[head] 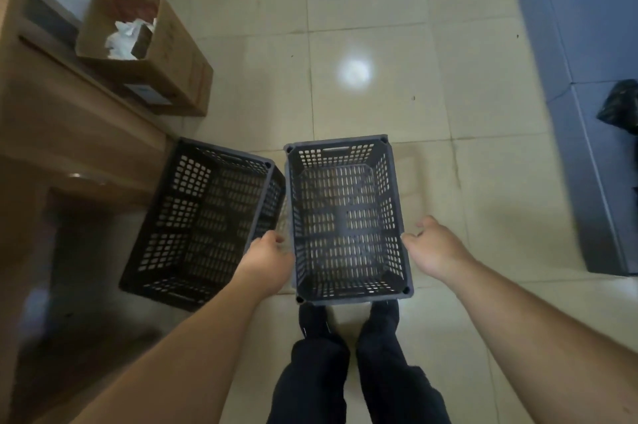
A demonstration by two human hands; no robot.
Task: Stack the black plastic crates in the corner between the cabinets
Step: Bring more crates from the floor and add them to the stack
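Head view: two black crates; two hands, seemingly ungripped.

There are 2 black plastic crates, a left crate and a right crate. 1 cardboard box and 1 black bag are visible. 2 hands show, the left hand and the right hand.

An open cardboard box stands on the floor at upper left, hard against a brown wooden cabinet; crumpled white paper lies inside it, and a pale label shows on its near side. The floor is of large beige tiles, with a round bright spot of reflected light near the middle. Along the right edge runs a grey-blue cabinet, and a black plastic bag rests on it.
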